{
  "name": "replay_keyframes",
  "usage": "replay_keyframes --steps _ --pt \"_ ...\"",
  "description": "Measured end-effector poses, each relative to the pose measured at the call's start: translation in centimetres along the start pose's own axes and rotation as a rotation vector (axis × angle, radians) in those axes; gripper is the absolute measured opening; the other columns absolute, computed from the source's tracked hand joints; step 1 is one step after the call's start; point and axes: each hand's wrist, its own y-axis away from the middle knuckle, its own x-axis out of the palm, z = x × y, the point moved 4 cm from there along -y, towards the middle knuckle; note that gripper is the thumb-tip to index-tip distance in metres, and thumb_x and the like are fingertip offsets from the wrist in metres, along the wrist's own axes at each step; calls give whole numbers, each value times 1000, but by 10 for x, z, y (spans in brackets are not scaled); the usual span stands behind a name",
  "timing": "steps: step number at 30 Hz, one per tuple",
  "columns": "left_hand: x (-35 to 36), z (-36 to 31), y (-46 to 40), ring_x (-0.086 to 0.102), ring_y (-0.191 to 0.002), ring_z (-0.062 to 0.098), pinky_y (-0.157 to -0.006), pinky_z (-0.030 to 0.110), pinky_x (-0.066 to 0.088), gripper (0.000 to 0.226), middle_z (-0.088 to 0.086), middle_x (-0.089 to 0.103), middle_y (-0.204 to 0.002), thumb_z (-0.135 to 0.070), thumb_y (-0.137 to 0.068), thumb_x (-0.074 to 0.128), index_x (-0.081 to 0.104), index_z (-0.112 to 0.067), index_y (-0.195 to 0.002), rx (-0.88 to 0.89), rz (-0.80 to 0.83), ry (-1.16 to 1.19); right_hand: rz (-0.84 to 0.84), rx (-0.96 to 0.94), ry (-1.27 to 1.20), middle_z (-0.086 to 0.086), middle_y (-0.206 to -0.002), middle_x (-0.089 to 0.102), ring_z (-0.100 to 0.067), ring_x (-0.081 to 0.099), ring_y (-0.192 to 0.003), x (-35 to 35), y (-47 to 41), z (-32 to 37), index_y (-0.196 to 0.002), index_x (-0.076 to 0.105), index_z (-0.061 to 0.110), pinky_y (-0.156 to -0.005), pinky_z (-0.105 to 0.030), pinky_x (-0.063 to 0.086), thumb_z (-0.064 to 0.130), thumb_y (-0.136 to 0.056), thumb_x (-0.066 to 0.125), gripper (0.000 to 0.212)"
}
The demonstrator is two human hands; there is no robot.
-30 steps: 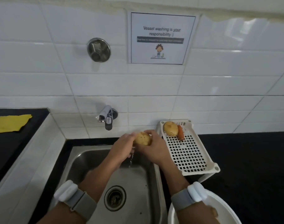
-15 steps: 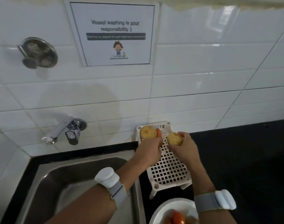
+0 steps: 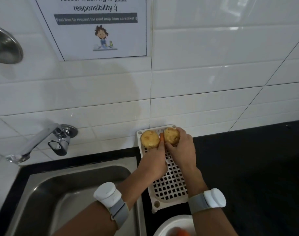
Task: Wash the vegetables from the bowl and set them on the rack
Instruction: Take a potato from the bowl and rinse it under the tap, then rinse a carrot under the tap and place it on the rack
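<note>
Since half a second ago, the potato (image 3: 171, 137) gripped by the right hand (image 3: 181, 150) has been brought down to the far end of the rack (image 3: 170, 184), just right of the carrot (image 3: 161, 139); before, it was held a little clear of that end. The left hand (image 3: 153, 165) has stayed over the rack beside the carrot, below the other potato (image 3: 149, 139) lying at the far left corner.

Whether the left fingers pinch the carrot or merely touch it cannot be told, as they are seen from behind. Only a sliver of the carrot is shown between the potatoes. The bowl (image 3: 169, 225) is cut off by the lower edge and partly covered by the right forearm; something orange, blurred, is seen inside it.

At the left, the tap (image 3: 41, 142) is mounted on the tiled wall over the steel sink (image 3: 60, 184). A printed notice (image 3: 97, 28) is fixed to the tiles above. The rack and bowl stand on the black counter (image 3: 255, 176). A white-and-grey band is worn on each wrist.
</note>
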Motion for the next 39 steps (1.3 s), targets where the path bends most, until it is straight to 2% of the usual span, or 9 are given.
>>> replay_keyframes --steps 7,12,14,17,23,27,31,35,39 --pt "0 -5 9 69 -100 22 -94 39 53 104 11 66 -126 -11 -93 61 -17 -22 -161 19 -26 29 90 37 32 -15 -156 32 -30 57 -127 -14 4 -2 -167 16 27 -101 -33 46 23 -93 76 95" --pt "-3 -14 31 67 -77 17 -65 36 59 104 9 66 -119 -9 -91 60 -15 -25 -162 56 -66 70 0 35 -53 -7 -143 57 -20 58 -127 -46 46 1 -156 44 22 -106 -34 48 25 -94 75 70" --pt "-7 -20 41 67 -78 16 -65 32 55 97 7 65 -126 -12 -92 61 -3 -22 -163 82 -107 82 -25 31 -110 1 -129 65 -14 66 -109 -57 65 3 -146 55 24 -96 -29 54 24 -94 75 56" --pt "-12 -34 71 66 -98 17 -82 33 53 55 4 67 -123 -20 -96 59 42 -17 -148 120 -126 89 -52 24 -134 10 -109 68 -1 66 -86 -72 103 1 -131 65 25 -74 -14 49 23 -95 74 37" --pt "-4 -50 127 60 -87 3 -73 18 42 24 -13 62 -100 -24 -98 59 64 -26 -121 180 -163 214 -100 63 -218 8 -91 71 -7 70 -81 -82 173 -16 -107 69 26 -70 -27 59 21 -96 71 12" --pt "23 -42 154 64 -92 4 -76 16 49 19 -10 69 -105 -18 -98 59 69 -24 -112 201 -24 217 37 153 -155 11 -96 74 -6 72 -89 -70 201 -41 -95 70 27 -74 -30 63 23 -94 77 8" --pt "51 -24 173 64 -92 13 -64 21 42 24 -4 68 -106 -10 -96 56 69 -25 -110 93 196 74 292 190 32 12 -89 73 -5 69 -85 -56 227 -52 -93 74 28 -80 -30 59 29 -89 80 7" --pt "63 -9 189 64 -100 23 -74 32 50 30 5 67 -113 -1 -92 52 64 -17 -114 59 415 -99 570 174 274 8 -104 70 -17 66 -101 -32 251 -55 -100 70 30 -89 -36 53 35 -75 88 31" --pt "62 1 195 65 -101 24 -77 35 54 33 7 66 -114 3 -93 49 61 -15 -117 28 393 -44 595 61 517 2 -120 53 -24 53 -117 -8 265 -53 -119 69 41 -99 -40 47 35 -72 89 51"
